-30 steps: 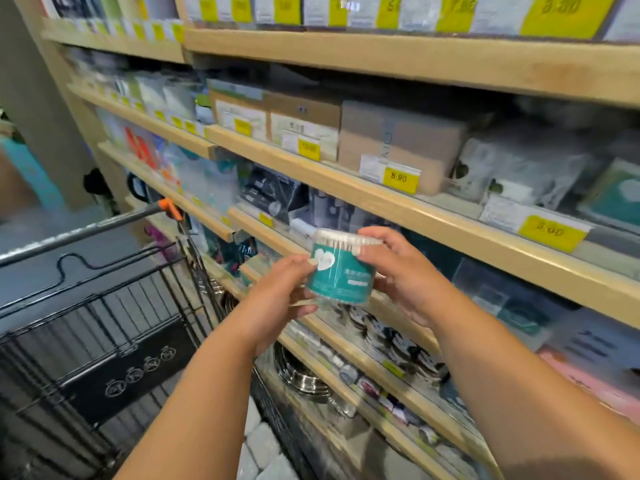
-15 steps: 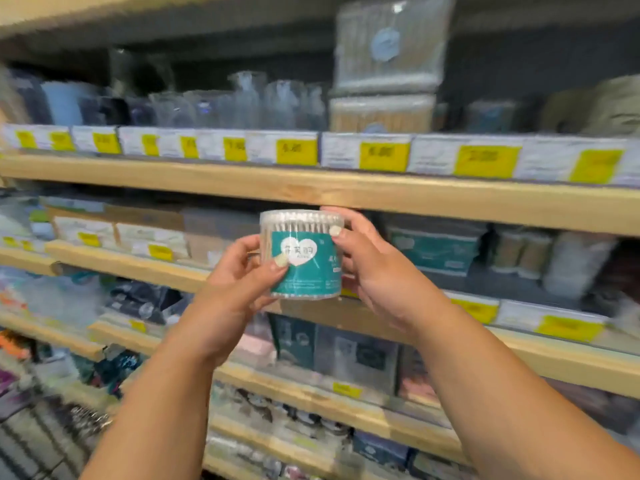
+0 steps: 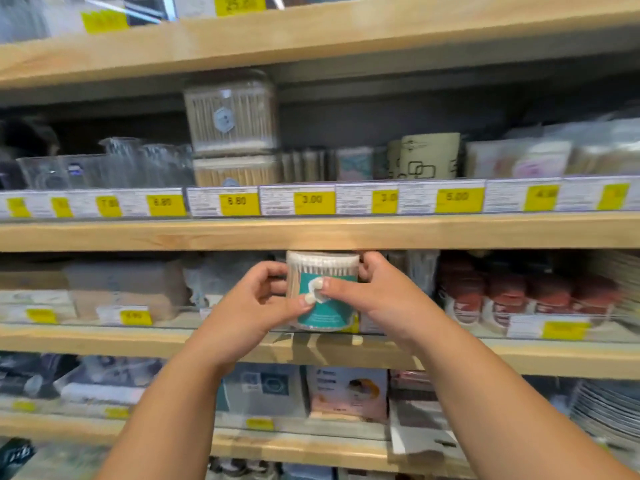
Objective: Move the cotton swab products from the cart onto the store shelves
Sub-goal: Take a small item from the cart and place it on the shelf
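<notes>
- Two hands held a round clear tub of cotton swabs point(image 3: 329, 317), teal label, upright, at the front of a wooden shelf point(image 3: 104, 344).
- L hand point(image 3: 254, 306) gripped the tub's left side; R hand point(image 3: 379, 299) gripped the right, both thumbs meeting on the label.
- Tub's top sat just under the shelf board above point(image 3: 138, 233); unclear whether its base touched the shelf.
- Above: two stacked clear swab boxes point(image 3: 230, 112) behind a row of yellow price tags point(image 3: 239, 204).
- Red-topped packs point(image 3: 519, 296) stood to the tub's right, blurred.

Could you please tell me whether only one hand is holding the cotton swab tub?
No, the left hand and right hand both grip the cotton swab tub from opposite sides.
</notes>
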Available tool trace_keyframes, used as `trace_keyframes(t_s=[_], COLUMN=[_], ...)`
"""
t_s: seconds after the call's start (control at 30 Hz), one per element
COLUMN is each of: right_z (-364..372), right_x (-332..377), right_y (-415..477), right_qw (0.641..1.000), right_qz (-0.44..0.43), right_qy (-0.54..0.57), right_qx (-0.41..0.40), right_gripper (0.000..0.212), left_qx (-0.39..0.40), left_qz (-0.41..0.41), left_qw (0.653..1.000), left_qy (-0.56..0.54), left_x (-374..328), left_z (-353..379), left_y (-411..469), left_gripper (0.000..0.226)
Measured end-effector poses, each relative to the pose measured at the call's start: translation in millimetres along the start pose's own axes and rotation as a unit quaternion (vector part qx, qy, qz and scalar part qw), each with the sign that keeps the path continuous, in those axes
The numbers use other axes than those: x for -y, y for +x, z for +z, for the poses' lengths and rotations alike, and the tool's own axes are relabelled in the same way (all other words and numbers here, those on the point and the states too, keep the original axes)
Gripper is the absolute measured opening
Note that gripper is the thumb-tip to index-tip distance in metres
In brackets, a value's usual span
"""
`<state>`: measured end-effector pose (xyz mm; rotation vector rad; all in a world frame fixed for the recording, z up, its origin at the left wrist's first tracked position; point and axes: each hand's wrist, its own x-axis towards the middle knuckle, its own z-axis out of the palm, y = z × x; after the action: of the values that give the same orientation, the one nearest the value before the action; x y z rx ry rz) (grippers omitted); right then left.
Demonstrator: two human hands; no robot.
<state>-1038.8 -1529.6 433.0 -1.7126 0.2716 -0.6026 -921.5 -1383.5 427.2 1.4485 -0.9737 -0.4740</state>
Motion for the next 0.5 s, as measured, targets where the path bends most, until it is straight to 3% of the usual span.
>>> trace_keyframes(t_s=[0.17,0.33,0.5], right_z=[-24,-43,-54], right_x=[10,29,54], right_y=[-22,-49,-71], right_qw=[0.998,0.985,0.975], right_qz=[0.009,-0.016,-0.067], right_qy=[-0.025,-0.117,-0.146], right_qx=[-0.065,-0.128,-0.156], right_gripper=[0.085,0.06,0.047], left_qx=[0.043,0.083,0.105], left_qz=[-0.008,0.004,0.044], left_qw=[0.998,0.995,0.991], left_qy=[0.037,0.061,0.074], left_x=[-11,-29,-48], left_z=[20,39,49], left_y=[3,-2,-5], left_gripper=[0.061,0.049,0.064])
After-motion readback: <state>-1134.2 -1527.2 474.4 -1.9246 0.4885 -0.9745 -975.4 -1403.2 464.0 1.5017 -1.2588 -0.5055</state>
